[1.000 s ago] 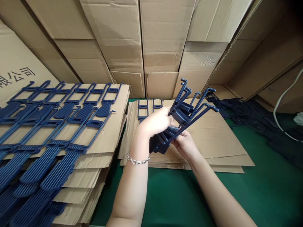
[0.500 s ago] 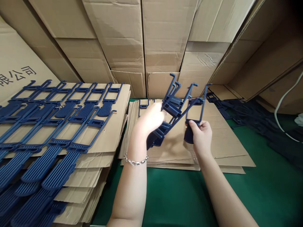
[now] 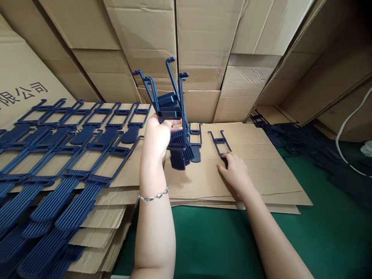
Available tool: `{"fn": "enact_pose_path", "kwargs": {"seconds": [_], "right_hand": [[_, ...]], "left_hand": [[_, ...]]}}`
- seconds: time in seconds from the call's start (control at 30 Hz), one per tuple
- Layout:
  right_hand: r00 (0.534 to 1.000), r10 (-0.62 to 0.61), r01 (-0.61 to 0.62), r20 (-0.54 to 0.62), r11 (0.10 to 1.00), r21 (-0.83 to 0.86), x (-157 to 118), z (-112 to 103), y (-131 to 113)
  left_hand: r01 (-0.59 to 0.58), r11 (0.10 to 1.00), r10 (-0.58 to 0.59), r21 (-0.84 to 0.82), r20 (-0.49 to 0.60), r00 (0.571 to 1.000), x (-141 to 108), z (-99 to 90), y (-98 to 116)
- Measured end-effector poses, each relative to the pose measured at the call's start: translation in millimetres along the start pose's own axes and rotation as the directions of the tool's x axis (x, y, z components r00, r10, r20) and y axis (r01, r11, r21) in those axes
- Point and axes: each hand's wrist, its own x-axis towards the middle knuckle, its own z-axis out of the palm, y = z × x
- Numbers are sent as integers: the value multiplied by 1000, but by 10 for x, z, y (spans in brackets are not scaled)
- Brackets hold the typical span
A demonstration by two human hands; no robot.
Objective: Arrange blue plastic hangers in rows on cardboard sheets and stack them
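My left hand, a chain bracelet at its wrist, is closed around a bunch of dark blue plastic frames with hooked ends and ribbed tabs, held up above the cardboard. My right hand has its thumb and fingers closed at the tab end of a single blue plastic frame, which lies on the cardboard sheet; its tab is mostly hidden under the fingers. Between the hands, partly behind the held bunch, another blue frame lies flat on the same sheet.
At the left, rows of blue frames cover a layered stack of cardboard sheets. A dark heap of frames lies on the green table at the right. Tall cardboard boxes wall off the back. A white cable hangs at right.
My left hand has moved left and up with the bunch, away from the right hand. My right hand has lowered a single frame onto the cardboard sheet.
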Motion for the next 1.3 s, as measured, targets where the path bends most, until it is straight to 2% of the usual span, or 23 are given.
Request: {"fn": "enact_pose_path", "kwargs": {"seconds": [0.13, 0.27, 0.6, 0.8, 0.93, 1.0, 1.07, 1.1, 1.13, 1.17, 1.23, 1.27, 1.3], "right_hand": [[992, -48, 57, 121, 996, -69, -61, -60, -78], [975, -76, 95, 208, 992, -81, -68, -44, -101], [965, -207, 200, 161, 978, 63, 178, 254, -115], [959, -223, 212, 174, 974, 81, 331, 326, -144], [956, -202, 186, 211, 978, 93, 394, 275, -195], [967, -188, 167, 171, 977, 132, 387, 203, -235], [979, -195, 174, 52, 947, 271, 337, 111, -285], [980, -199, 186, -7, 899, 396, 294, 65, -312], [979, -199, 188, -40, 813, 551, 241, 22, -339], [981, -192, 161, -38, 682, 713, 179, -16, -363], [980, -190, 4, 65, 342, 940, 46, -67, -393], [971, -197, -94, 132, 191, 977, -16, -82, -396], [964, -192, -173, 185, 78, 982, -70, -92, -390]], "left_hand": [[13, 1000, -12, 9, -59, 998, 39, -90, -11], [-41, 999, 42, 21, -84, 996, 75, -174, -50], [14, 1000, -14, 9, -43, 999, 35, -169, -14], [29, 997, -37, 69, 119, 992, -7, -127, -23], [42, 991, -68, 130, 202, 977, -39, -42, -27], [50, 984, -92, 171, 248, 964, -57, 23, -34], [57, 979, -118, 197, 313, 943, -80, 112, -56], [53, 980, -119, 191, 353, 928, -93, 168, -75], [46, 984, -111, 170, 394, 912, -107, 232, -101], [42, 989, -99, 139, 430, 898, -122, 303, -132], [43, 995, -82, 95, 461, 884, -152, 458, -206], [58, 995, -87, 76, 468, 880, -167, 534, -243], [90, 995, -102, 48, 477, 873, -181, 603, -277]]}}
